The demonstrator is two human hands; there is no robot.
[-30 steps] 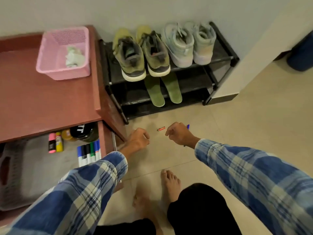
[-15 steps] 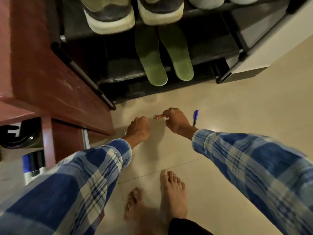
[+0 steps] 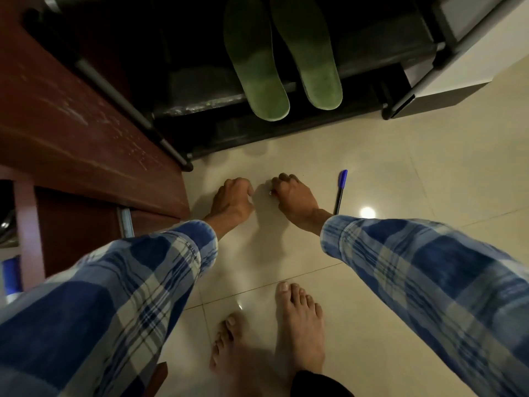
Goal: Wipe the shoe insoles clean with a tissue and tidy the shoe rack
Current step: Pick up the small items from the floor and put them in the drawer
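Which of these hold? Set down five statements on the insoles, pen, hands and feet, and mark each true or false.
1. Two green insoles overhang the shoe rack at its shelf edge. True.
2. The pen lies on the floor beside the right hand. True.
3. The pen's cap is red. False: it is blue.
4. The left hand holds an insole. False: it is down at the floor, fingers curled, apart from the insoles.
5. The feet are bare. True.
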